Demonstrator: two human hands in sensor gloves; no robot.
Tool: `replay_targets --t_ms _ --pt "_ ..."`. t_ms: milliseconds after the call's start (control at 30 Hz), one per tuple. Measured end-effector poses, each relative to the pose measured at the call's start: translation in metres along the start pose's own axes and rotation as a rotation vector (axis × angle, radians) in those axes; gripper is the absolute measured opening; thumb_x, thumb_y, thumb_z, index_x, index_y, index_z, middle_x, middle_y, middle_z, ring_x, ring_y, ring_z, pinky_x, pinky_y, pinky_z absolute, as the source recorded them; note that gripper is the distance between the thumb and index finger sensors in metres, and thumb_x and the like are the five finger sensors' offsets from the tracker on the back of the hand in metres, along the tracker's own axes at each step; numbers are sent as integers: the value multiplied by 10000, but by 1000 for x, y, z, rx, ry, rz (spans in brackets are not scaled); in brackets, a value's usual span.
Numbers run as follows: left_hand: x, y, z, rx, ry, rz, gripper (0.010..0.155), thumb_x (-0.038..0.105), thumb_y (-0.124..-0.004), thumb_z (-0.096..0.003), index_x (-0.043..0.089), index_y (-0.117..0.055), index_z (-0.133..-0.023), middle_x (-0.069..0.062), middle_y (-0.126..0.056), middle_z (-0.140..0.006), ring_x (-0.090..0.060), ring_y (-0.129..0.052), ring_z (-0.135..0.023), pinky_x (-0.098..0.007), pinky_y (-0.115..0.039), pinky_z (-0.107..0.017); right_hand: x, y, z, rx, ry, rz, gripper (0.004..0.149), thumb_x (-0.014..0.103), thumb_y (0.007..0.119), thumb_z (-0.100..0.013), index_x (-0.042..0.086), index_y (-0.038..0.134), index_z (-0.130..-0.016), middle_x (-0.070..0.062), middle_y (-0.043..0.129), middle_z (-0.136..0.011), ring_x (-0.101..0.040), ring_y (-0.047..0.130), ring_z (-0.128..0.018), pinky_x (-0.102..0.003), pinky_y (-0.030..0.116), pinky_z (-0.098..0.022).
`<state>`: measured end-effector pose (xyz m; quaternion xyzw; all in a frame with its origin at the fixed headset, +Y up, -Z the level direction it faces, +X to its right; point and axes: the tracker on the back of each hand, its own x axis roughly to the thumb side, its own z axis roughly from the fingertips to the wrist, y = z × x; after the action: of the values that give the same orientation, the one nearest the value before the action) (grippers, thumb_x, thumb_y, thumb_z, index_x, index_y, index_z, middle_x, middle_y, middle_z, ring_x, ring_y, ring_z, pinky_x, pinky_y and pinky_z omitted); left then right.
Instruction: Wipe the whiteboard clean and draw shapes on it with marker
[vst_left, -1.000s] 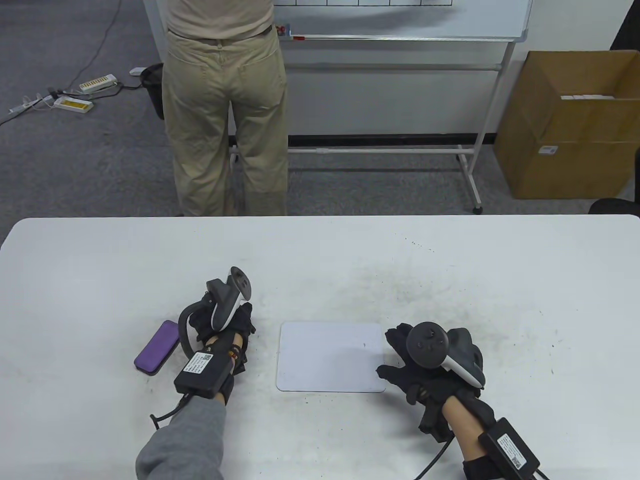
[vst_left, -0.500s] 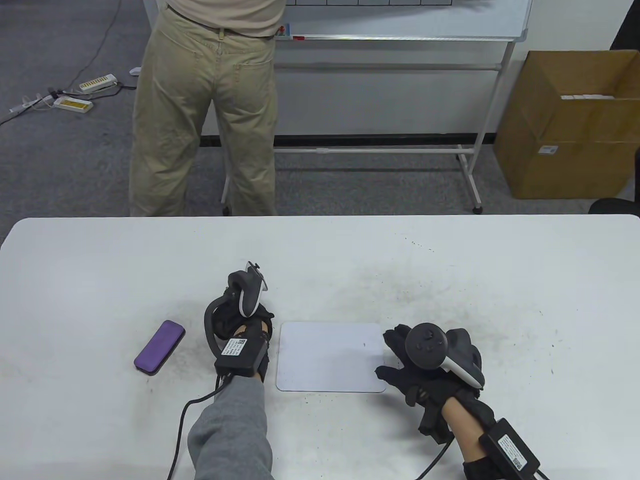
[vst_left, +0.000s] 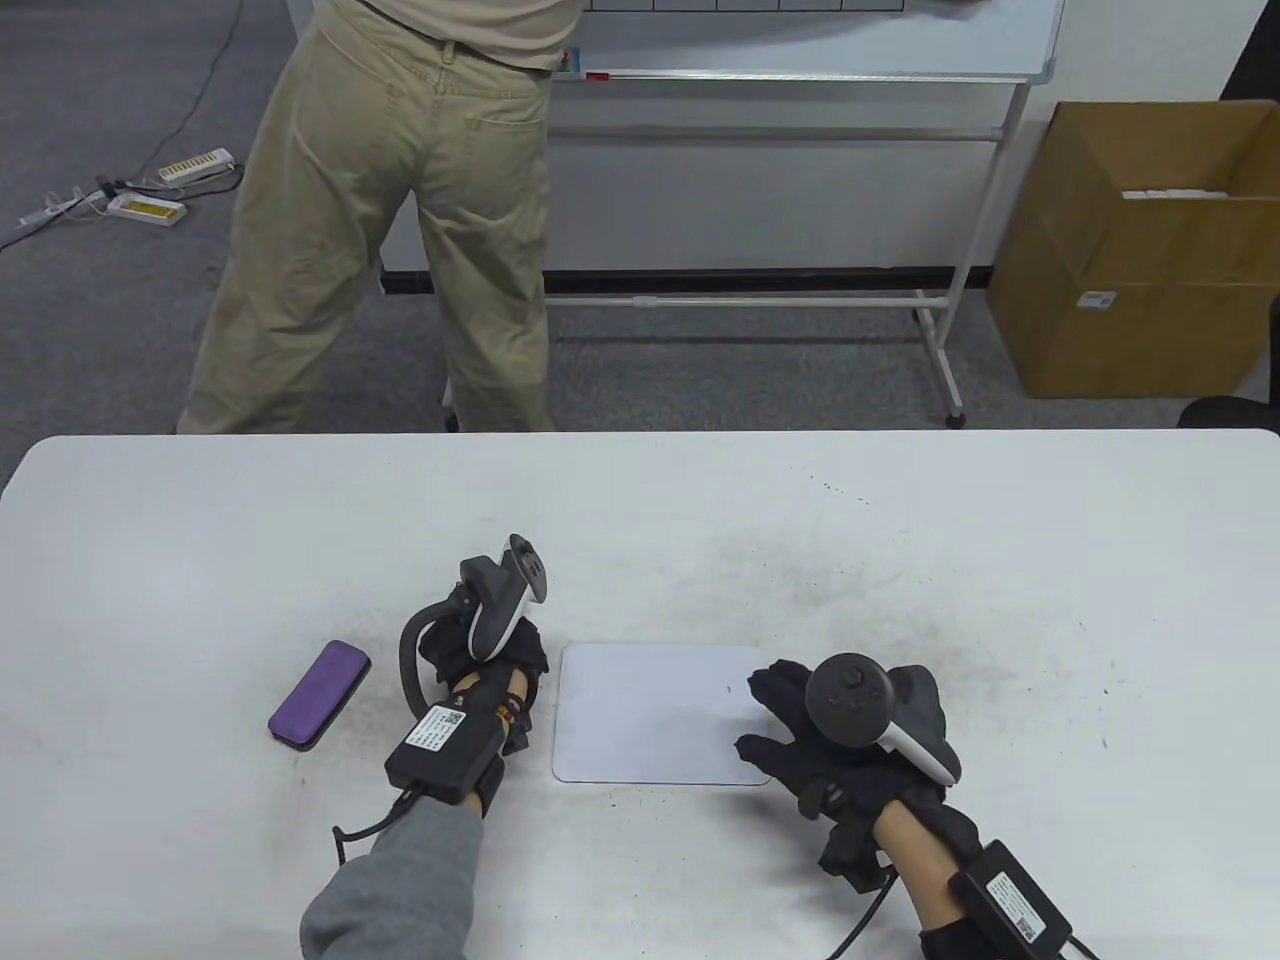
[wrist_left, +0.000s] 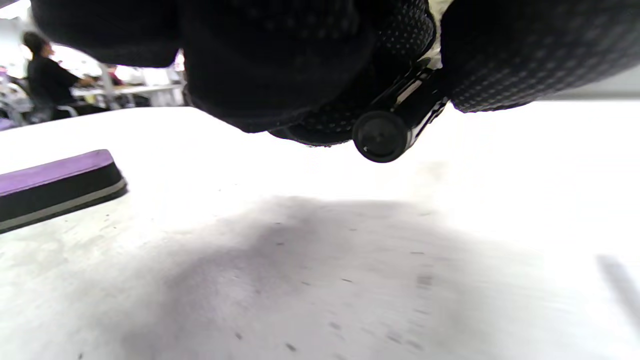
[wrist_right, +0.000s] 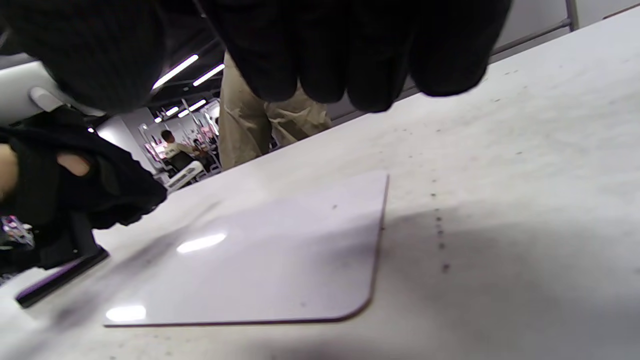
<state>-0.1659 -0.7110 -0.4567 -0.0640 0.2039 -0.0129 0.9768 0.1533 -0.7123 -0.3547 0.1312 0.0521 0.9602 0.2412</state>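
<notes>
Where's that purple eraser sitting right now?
In the table view, the purple eraser lies on the white table, left of the left hand, untouched.

Honestly you won't get any readable text out of these. The black box on your left wrist has a white sticker with a QR code, and so does the one on your right wrist, but the print is too tiny. Same for the cardboard box label.
</notes>
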Motion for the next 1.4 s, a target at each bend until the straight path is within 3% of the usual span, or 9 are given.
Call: replay_targets --t_ms 133,267,367,633,733,833,1000,1300,1400 --pt "6 9 29 37 -102 79 535 538 -838 -341 183 -878 -739 -51 -1010 -590 -114 -1011 -284 -368 -898 -259 1 5 0 -16 -17 -55 761 590 794 -348 195 699 -991 -108 690 -1057 -361 795 -955 -517 721 -641" --pt "10 9 58 127 -238 -1 536 547 -833 -335 195 -875 -737 -37 -1011 -590 -104 -1015 -286 -361 -904 -262 1 6 0 -48 -13 -98 728 585 795 -349 198 742 -963 -116 752 -1012 -326 896 -849 -446 796 -559" --pt "8 6 79 161 -352 86 538 543 -833 -331 195 -871 -740 -38 -1009 -595 -107 -1015 -292 -364 -904 -266 1 7 0 -83 -2 -172 714 578 804 -348 198 760 -950 -116 782 -983 -284 956 -743 -385 832 -481" --pt "15 -9 120 265 -637 320 536 542 -829 -323 207 -861 -739 -26 -1000 -604 -107 -1018 -308 -368 -905 -281 5 22 -2 -55 3 -237 744 595 800 -345 199 723 -970 -116 751 -996 -261 969 -692 -349 842 -444" --pt "18 -14 131 303 -752 336 535 545 -823 -321 217 -852 -742 -16 -994 -616 -103 -1018 -322 -366 -905 -293 2 28 -2 -53 23 -319 757 601 800 -344 195 709 -976 -118 751 -990 -250 976 -671 -338 845 -429" --pt "19 -15 143 341 -825 379 534 539 -826 -319 216 -848 -743 -18 -990 -622 -110 -1016 -329 -372 -902 -300 -2 30 -2 -119 73 -418 749 608 834 -324 198 751 -946 -106 802 -948 -223 1006 -606 -316 860 -381" --pt "20 -9 154 398 -861 357 532 534 -826 -316 217 -848 -743 -17 -990 -624 -111 -1017 -333 -373 -903 -304 -5 36 -1 -151 100 -703 632 554 887 -317 203 852 -842 -84 905 -826 -195 1036 -494 -291 871 -310" --pt "24 -8 162 425 -898 348 537 529 -835 -314 218 -839 -752 -17 -985 -634 -110 -1015 -343 -373 -900 -307 7 36 4 -173 33 -808 560 510 910 -321 234 857 -805 -54 917 -785 -167 1030 -465 -271 866 -295" --pt "27 -9 163 364 -875 373 533 533 -811 -334 221 -840 -765 -14 -999 -640 -102 -1024 -316 -360 -909 -277 3 35 3 -178 59 -867 511 490 928 -326 247 878 -773 -63 934 -753 -161 1048 -433 -264 884 -279"
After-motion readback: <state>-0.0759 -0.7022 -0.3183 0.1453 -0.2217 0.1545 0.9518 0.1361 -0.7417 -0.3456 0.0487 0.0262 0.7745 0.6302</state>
